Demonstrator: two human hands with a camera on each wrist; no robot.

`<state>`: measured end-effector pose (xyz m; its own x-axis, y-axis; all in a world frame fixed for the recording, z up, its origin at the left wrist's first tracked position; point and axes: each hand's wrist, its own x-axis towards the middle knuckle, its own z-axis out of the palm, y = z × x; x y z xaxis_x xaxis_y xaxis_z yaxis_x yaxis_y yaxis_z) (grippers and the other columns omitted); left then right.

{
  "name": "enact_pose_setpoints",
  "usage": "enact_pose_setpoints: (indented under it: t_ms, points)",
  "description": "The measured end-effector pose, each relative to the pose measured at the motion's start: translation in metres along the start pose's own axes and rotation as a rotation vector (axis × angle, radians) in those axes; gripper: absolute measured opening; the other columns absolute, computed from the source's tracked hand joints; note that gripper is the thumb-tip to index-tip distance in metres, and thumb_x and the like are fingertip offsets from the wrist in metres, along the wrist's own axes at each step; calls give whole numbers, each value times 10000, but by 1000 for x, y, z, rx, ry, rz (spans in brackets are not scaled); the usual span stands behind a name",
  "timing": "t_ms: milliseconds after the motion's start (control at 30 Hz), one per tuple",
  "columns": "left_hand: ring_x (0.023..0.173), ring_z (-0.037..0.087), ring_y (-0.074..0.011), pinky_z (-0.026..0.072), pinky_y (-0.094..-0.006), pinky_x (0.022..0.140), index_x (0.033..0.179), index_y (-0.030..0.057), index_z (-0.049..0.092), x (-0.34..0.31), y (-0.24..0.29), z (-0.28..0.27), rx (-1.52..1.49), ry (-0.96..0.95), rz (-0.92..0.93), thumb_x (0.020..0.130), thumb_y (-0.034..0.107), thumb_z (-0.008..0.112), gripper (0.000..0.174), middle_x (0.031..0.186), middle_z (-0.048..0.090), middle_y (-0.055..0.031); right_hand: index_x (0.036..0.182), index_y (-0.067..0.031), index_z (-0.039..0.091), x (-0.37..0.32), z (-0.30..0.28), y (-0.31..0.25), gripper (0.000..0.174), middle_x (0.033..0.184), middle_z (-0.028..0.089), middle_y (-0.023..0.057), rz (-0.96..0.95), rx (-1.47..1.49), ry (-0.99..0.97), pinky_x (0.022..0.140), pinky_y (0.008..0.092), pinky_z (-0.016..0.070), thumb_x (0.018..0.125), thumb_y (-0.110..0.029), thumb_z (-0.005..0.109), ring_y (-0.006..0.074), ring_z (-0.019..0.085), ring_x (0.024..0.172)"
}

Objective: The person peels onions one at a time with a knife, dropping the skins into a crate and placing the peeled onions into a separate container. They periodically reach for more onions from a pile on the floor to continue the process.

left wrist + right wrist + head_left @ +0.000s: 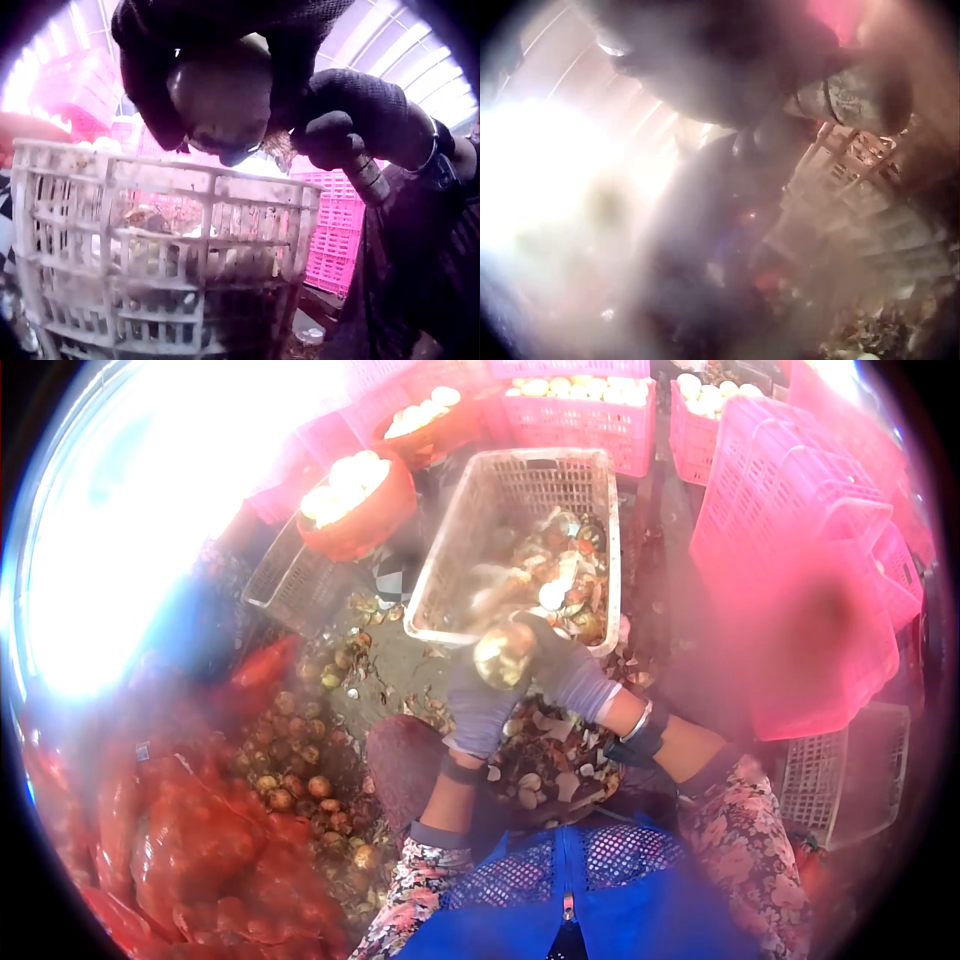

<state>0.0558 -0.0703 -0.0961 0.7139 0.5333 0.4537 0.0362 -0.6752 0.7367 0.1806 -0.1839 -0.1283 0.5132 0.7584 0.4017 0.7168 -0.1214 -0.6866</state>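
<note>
In front of the body, my gloved left hand grips a pale, partly peeled onion. The left wrist view shows dark glove fingers curled round that onion, just above the crate rim. Close beside it, my gloved right hand curls round a short tool with a thick, banded handle; its working end is hidden. A dry brown piece of skin shows between the two hands. Below and ahead stands a dirty white plastic crate with peeled skins and scraps inside. The right wrist view is badly blurred.
Loose unpeeled onions lie on the floor at left, near red mesh sacks. Orange bowls and pink crates of pale onions stand at the back. Stacked pink crates rise at right. Skins litter the floor.
</note>
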Motion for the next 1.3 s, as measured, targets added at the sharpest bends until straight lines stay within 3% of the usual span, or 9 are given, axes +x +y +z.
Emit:
enact_pose_setpoints:
  t_ms: [100, 233, 400, 467, 600, 800, 933, 1033, 1300]
  points:
    - [1008, 635, -227, 543, -353, 861, 1241, 7, 509, -1, -13, -2, -223, -3, -38, 737, 195, 792, 607, 1105, 629, -115, 1511, -111, 239, 15, -66, -69, 719, 796, 662, 107, 662, 615, -207, 460, 316, 483, 867, -91, 560, 155, 625, 600]
    - [1020, 634, -252, 515, -431, 965, 1280, 15, 492, 5, 32, -30, -853, 8, -297, 753, 263, 787, 653, 1126, 620, -118, 1464, -13, 274, 5, -68, -51, 705, 726, 624, 88, 700, 1008, -58, 387, 263, 412, 856, -125, 613, 156, 539, 470]
    - [1118, 588, -298, 513, -502, 1004, 1306, 11, 456, 5, -18, -29, -1203, 126, -388, 821, 216, 726, 592, 1224, 561, -160, 1060, 13, 529, 18, -57, -33, 236, 659, 611, 86, 836, 1064, -21, 376, 267, 416, 879, -124, 591, 149, 474, 419]
    - [1153, 570, -319, 513, -500, 1006, 1308, -2, 450, 8, -23, -35, -1590, 160, -512, 837, 185, 706, 568, 1225, 560, -172, 1099, 14, 552, 34, -62, -39, 245, 712, 621, 78, 924, 1185, 103, 376, 240, 416, 899, -125, 576, 133, 490, 456]
    - [1174, 562, -353, 506, -492, 1023, 1305, -44, 437, 3, -21, -36, -1700, 168, -576, 847, 122, 671, 540, 1258, 549, -190, 1046, -7, 572, 62, -80, -64, 222, 746, 570, 65, 977, 1342, 183, 461, 230, 485, 899, -173, 597, 119, 524, 560]
    - [1173, 568, -312, 486, -445, 1049, 1313, -42, 444, 2, -11, -38, -1493, 118, -517, 841, 154, 686, 565, 1273, 550, -168, 979, -62, 643, 53, -67, -13, 163, 832, 653, 81, 656, 1286, -79, 544, 256, 524, 882, -191, 628, 128, 595, 586]
    - [1156, 579, -257, 442, -414, 1086, 1301, -31, 476, 2, 5, -42, -1368, 77, -507, 824, 201, 711, 580, 1252, 568, -135, 1169, -99, 647, 32, -57, -65, 293, 799, 684, 97, 484, 574, -265, 562, 275, 506, 897, -204, 619, 121, 606, 587]
    - [1134, 572, -215, 473, -383, 1022, 1300, 3, 501, -1, 16, -46, -1338, 30, -472, 888, 183, 644, 471, 1215, 584, -102, 1349, -150, 555, 11, -22, -69, 437, 716, 663, 86, 74, 147, -1, 535, 291, 488, 915, -189, 592, 126, 598, 561]
    - [1129, 567, -210, 474, -402, 1010, 1302, -3, 499, -2, 27, -47, -1275, 35, -428, 906, 177, 612, 450, 1215, 579, -99, 1331, -82, 550, 10, -35, -77, 475, 903, 659, 144, 156, 24, -247, 728, 328, 513, 857, -49, 556, 169, 621, 780]
